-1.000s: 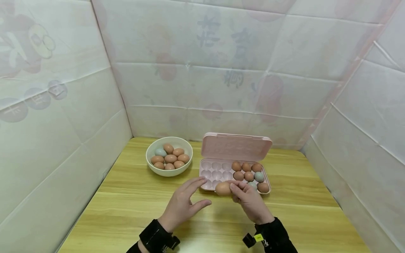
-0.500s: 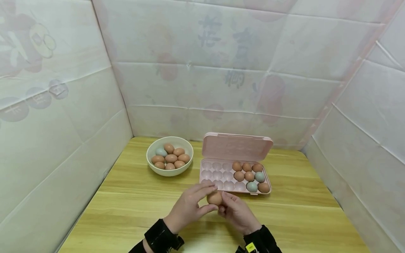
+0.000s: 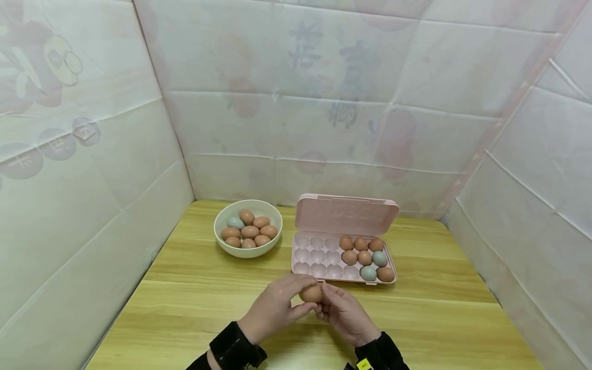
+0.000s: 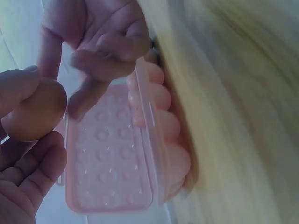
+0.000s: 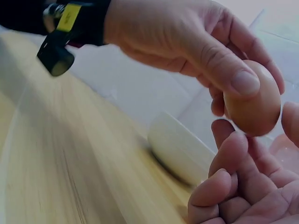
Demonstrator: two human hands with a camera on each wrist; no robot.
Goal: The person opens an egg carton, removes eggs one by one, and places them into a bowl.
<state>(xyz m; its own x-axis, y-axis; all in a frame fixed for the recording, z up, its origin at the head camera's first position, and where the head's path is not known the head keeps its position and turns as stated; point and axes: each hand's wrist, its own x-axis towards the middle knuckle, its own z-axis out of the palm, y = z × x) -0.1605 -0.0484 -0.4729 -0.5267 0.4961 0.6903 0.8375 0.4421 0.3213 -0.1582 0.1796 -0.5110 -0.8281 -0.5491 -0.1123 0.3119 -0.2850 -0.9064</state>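
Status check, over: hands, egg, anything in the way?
Right hand pinching brown egg; left hand cupped at it, grip uncertain. Egg short of open pink egg carton. Nothing visibly in the way.

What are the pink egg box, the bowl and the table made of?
The egg box looks like shiny plastic: glints dot its thin, molded lid. The bowl, smooth, even and rather dull, could be plastic or ceramic. The table looks wooden, softly shiny with streaky grain, though that may be printed.
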